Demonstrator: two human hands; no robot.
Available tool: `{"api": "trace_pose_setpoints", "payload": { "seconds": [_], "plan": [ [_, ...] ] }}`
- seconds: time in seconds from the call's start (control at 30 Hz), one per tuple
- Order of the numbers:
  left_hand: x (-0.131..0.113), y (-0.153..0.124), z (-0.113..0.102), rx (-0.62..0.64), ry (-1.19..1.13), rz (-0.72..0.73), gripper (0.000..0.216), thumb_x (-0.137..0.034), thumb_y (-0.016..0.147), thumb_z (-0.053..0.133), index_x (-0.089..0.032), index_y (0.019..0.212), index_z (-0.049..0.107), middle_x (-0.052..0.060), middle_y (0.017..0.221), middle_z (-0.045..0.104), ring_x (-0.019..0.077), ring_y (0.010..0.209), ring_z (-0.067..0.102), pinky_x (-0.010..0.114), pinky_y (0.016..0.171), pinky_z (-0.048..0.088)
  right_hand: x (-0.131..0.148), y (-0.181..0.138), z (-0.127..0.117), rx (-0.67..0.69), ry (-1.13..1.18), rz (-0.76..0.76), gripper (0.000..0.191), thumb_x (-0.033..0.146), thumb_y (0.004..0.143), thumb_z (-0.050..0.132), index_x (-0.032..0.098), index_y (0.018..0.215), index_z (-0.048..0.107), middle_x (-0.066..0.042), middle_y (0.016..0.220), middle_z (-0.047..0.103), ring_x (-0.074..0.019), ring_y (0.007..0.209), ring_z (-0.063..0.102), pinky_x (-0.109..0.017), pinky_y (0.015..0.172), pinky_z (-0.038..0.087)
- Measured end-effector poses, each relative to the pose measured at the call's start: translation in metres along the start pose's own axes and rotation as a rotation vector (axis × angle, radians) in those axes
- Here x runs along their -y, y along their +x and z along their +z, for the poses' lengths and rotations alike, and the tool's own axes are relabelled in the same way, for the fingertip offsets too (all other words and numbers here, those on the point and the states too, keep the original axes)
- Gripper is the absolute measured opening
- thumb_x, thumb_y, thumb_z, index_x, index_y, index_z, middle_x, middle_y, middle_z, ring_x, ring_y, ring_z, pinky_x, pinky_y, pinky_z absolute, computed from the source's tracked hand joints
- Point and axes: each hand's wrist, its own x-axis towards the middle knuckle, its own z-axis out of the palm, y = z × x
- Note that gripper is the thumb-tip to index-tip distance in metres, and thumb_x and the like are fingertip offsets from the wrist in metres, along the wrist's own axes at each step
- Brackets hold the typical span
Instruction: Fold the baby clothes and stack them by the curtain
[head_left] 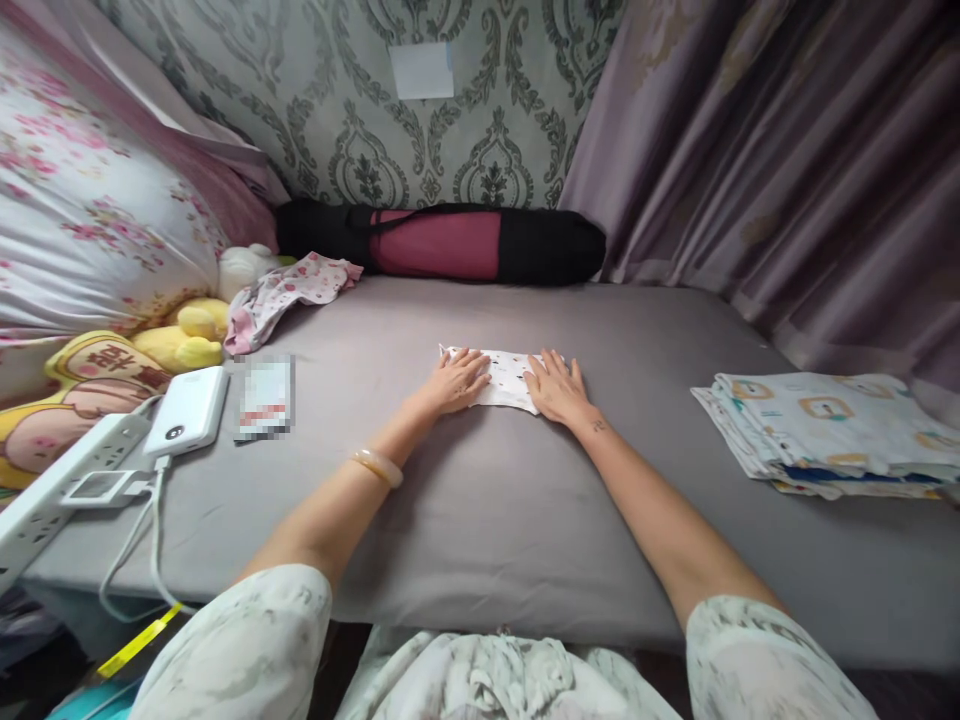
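A small folded white cloth point(508, 376) with a sparse dark print lies flat on the grey bed sheet point(510, 510). My left hand point(457, 380) rests palm down on its left end, fingers stretched out. On the right end my right hand point(556, 386) lies flat too, its fingers spread. Both palms press the cloth against the sheet, and parts of its two ends are hidden under them. What kind of garment or cloth it is, I cannot tell.
Folded printed cloths point(832, 425) are stacked at the right. To the left are a crumpled pink-and-white garment point(296, 295), a white power bank point(187, 410) with cables, a power strip point(67, 480) and plush toys point(187, 335). A long black-and-red bag point(442, 243) lies along the wall.
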Motion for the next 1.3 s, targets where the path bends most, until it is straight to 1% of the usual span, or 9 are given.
{"api": "trace_pose_setpoints", "payload": {
  "seconds": [0.1, 0.4, 0.53, 0.6, 0.67, 0.77, 0.87, 1.1, 1.3],
  "plan": [
    [0.000, -0.002, 0.009, 0.041, 0.071, -0.016, 0.050, -0.043, 0.093, 0.042, -0.023, 0.138, 0.049, 0.011, 0.150, 0.043, 0.0328, 0.143, 0.027, 0.057, 0.116, 0.008, -0.001, 0.000, 0.005, -0.001, 0.007, 0.007, 0.057, 0.042, 0.101, 0.019, 0.019, 0.151, 0.033, -0.012, 0.158, 0.028, -0.0271, 0.146, 0.018, -0.053, 0.116, 0.013],
    [0.003, -0.003, 0.013, 0.054, 0.090, -0.033, 0.053, -0.047, 0.094, 0.039, -0.024, 0.141, 0.046, 0.010, 0.153, 0.038, 0.0322, 0.145, 0.022, 0.056, 0.117, 0.007, 0.000, -0.001, 0.004, 0.024, 0.079, 0.025, 0.057, 0.041, 0.101, 0.021, 0.018, 0.151, 0.033, -0.011, 0.159, 0.026, -0.0263, 0.147, 0.015, -0.050, 0.117, 0.014],
    [0.007, 0.005, 0.004, 0.050, -0.014, -0.083, 0.048, -0.045, 0.091, 0.045, -0.023, 0.133, 0.054, 0.012, 0.149, 0.043, 0.0321, 0.141, 0.032, 0.053, 0.116, 0.017, -0.010, 0.005, -0.004, 0.044, 0.230, 0.009, 0.055, 0.040, 0.101, 0.026, 0.019, 0.150, 0.035, -0.010, 0.159, 0.027, -0.0240, 0.146, 0.020, -0.044, 0.117, 0.019],
    [0.012, 0.007, -0.005, -0.046, -0.046, -0.130, 0.044, -0.043, 0.090, 0.046, -0.022, 0.127, 0.058, 0.013, 0.142, 0.050, 0.0292, 0.133, 0.043, 0.046, 0.112, 0.028, -0.021, 0.008, -0.012, -0.034, 0.318, 0.062, 0.051, 0.033, 0.100, 0.029, 0.017, 0.147, 0.042, -0.011, 0.154, 0.037, -0.0201, 0.140, 0.034, -0.033, 0.112, 0.028],
    [0.018, 0.006, -0.015, -0.177, -0.014, -0.249, 0.039, -0.041, 0.088, 0.049, -0.022, 0.118, 0.064, 0.013, 0.129, 0.060, 0.0286, 0.122, 0.053, 0.042, 0.105, 0.037, -0.034, 0.010, -0.021, -0.096, 0.347, 0.175, 0.045, 0.028, 0.098, 0.033, 0.015, 0.135, 0.055, -0.013, 0.139, 0.055, -0.0191, 0.126, 0.052, -0.027, 0.102, 0.038],
    [0.028, 0.002, -0.026, -0.229, 0.069, -0.487, 0.029, -0.042, 0.081, 0.057, -0.021, 0.095, 0.071, 0.014, 0.104, 0.070, 0.0329, 0.109, 0.059, 0.042, 0.094, 0.042, -0.052, 0.007, -0.029, -0.027, 0.325, 0.334, 0.036, 0.031, 0.095, 0.042, 0.015, 0.106, 0.073, -0.013, 0.108, 0.072, -0.0219, 0.100, 0.065, -0.027, 0.084, 0.045],
    [0.035, 0.000, -0.028, -0.201, 0.072, -0.587, 0.026, -0.046, 0.076, 0.062, -0.021, 0.076, 0.071, 0.013, 0.085, 0.073, 0.0343, 0.101, 0.061, 0.040, 0.085, 0.043, -0.060, 0.002, -0.030, 0.039, 0.317, 0.421, 0.038, 0.041, 0.093, 0.047, 0.017, 0.094, 0.076, -0.015, 0.099, 0.073, -0.0249, 0.093, 0.066, -0.031, 0.079, 0.045],
    [0.038, 0.006, -0.028, -0.161, -0.082, -0.640, 0.024, -0.044, 0.063, 0.074, -0.023, 0.058, 0.064, 0.006, 0.055, 0.063, 0.0285, 0.082, 0.065, 0.032, 0.070, 0.043, -0.048, 0.007, -0.020, 0.041, 0.240, 0.458, 0.038, 0.049, 0.089, 0.050, 0.022, 0.097, 0.077, -0.016, 0.118, 0.067, -0.0329, 0.118, 0.056, -0.044, 0.094, 0.042],
    [0.032, 0.006, -0.028, -0.163, -0.343, -0.594, 0.022, -0.035, 0.058, 0.077, -0.023, 0.056, 0.060, -0.002, 0.043, 0.049, 0.0200, 0.062, 0.058, 0.028, 0.058, 0.037, -0.046, 0.013, -0.013, 0.035, 0.384, 0.492, 0.026, 0.039, 0.081, 0.061, 0.023, 0.096, 0.074, -0.010, 0.103, 0.073, -0.0257, 0.098, 0.065, -0.035, 0.084, 0.046]
  ]
}}
